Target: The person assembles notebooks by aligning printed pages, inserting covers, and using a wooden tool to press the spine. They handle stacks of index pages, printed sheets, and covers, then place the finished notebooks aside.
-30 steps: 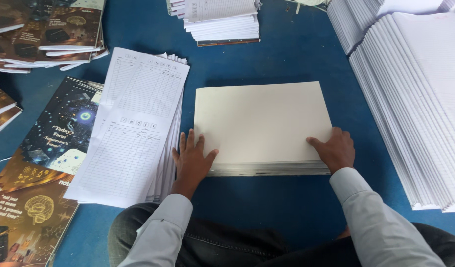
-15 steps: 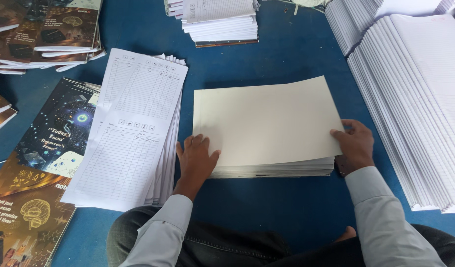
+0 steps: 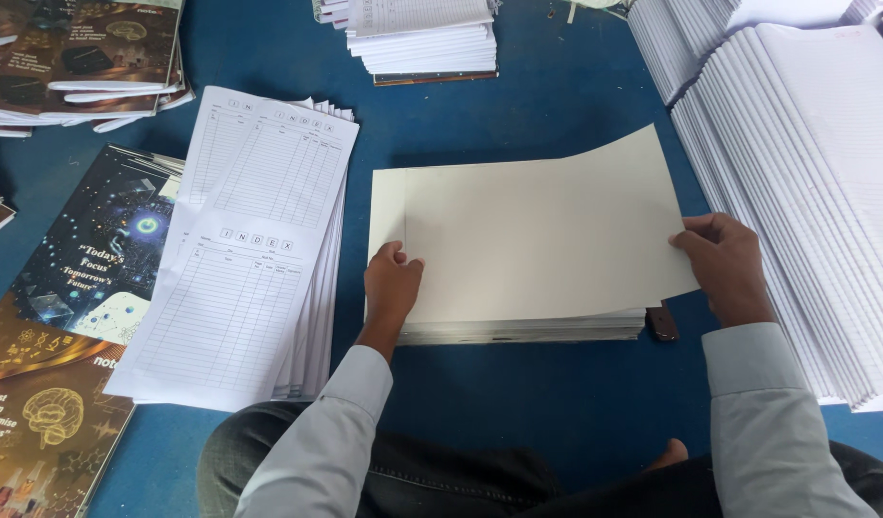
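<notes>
Top sheet: blank cream card sheet [image 3: 537, 230] now lifted at its right edge, shifted rightward off the cream paper stack [image 3: 518, 331].
Right hand [image 3: 725, 264]: pinching the sheet's right edge.
Left hand [image 3: 392, 283]: stays flat, fingers pressed on the stack's left side.

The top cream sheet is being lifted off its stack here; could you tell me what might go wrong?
1. The right hand grips the cream sheet by one edge only, so it already bows and might crease.
2. The left hand presses just one corner of the stack; lower sheets could drag out of line.
3. The swinging sheet may brush the fanned index pages alongside.
</notes>
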